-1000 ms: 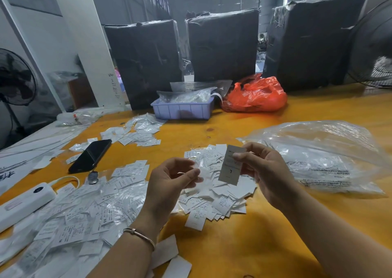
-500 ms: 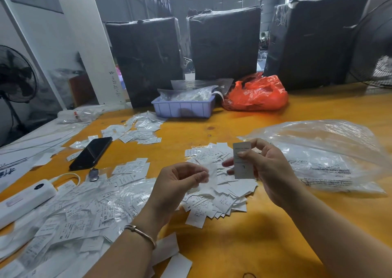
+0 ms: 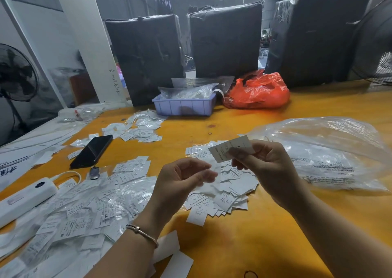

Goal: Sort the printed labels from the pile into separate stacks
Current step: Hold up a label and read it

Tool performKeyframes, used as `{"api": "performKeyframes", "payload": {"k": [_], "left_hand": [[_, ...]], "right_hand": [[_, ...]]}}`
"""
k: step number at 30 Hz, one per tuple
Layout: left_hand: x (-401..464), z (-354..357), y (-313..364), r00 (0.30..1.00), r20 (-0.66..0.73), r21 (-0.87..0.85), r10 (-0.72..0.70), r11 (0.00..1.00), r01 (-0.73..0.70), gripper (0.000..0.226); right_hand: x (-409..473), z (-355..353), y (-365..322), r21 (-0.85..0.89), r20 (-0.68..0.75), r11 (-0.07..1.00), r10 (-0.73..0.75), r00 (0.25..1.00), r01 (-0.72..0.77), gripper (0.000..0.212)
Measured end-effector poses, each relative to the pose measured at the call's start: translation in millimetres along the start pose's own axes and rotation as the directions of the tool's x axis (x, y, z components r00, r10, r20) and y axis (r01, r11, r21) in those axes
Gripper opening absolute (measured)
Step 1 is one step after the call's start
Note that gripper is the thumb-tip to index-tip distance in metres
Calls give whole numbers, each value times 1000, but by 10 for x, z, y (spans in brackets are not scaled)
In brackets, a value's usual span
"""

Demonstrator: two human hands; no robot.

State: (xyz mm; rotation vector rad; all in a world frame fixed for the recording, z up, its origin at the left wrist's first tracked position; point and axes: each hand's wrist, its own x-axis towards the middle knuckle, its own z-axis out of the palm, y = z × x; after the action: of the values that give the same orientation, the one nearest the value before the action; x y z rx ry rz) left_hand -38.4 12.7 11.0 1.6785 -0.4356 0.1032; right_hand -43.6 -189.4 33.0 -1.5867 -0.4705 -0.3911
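Note:
My right hand (image 3: 267,169) pinches one white printed label (image 3: 230,149) between thumb and fingers, holding it tilted above the central pile of labels (image 3: 224,197) on the orange table (image 3: 265,235). My left hand (image 3: 180,184), with a bracelet on the wrist, hovers just left of that label with loosely curled fingers and holds nothing. A wide spread of labels and clear sleeves (image 3: 84,210) lies at the left. Another small group of labels (image 3: 135,129) lies farther back.
A black phone (image 3: 92,151) and a white power strip (image 3: 25,199) lie at the left. A large clear plastic bag (image 3: 331,152) sits at the right. Behind stand a lilac tray (image 3: 184,106), a red bag (image 3: 257,91) and black wrapped bales (image 3: 224,42).
My right hand has turned the pinched label from upright to a slanted, near-sideways position and lifted it slightly. My left hand has stayed close beside it, empty.

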Motion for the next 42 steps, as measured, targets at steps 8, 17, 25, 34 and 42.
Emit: {"api": "performKeyframes", "payload": {"k": [8, 17, 25, 34, 42], "left_hand": [[11, 8, -18, 997, 69, -17, -34, 999, 35, 13], [7, 14, -25, 999, 35, 20, 20, 1000, -21, 16], [-2, 7, -16, 997, 26, 34, 72, 997, -73, 10], [-11, 17, -12, 995, 7, 62, 101, 993, -101, 20], [-22, 25, 5, 992, 0, 109, 129, 986, -128, 30]], "right_hand": [[13, -18, 83, -312, -227, 949, -125, 966, 49, 16], [14, -22, 83, -383, -208, 922, -152, 966, 63, 22], [-14, -24, 27, -283, -227, 948, -212, 951, 144, 7], [-57, 60, 39, -325, -64, 912, -285, 956, 250, 10], [-67, 76, -57, 44, -58, 986, -159, 986, 162, 6]]}}
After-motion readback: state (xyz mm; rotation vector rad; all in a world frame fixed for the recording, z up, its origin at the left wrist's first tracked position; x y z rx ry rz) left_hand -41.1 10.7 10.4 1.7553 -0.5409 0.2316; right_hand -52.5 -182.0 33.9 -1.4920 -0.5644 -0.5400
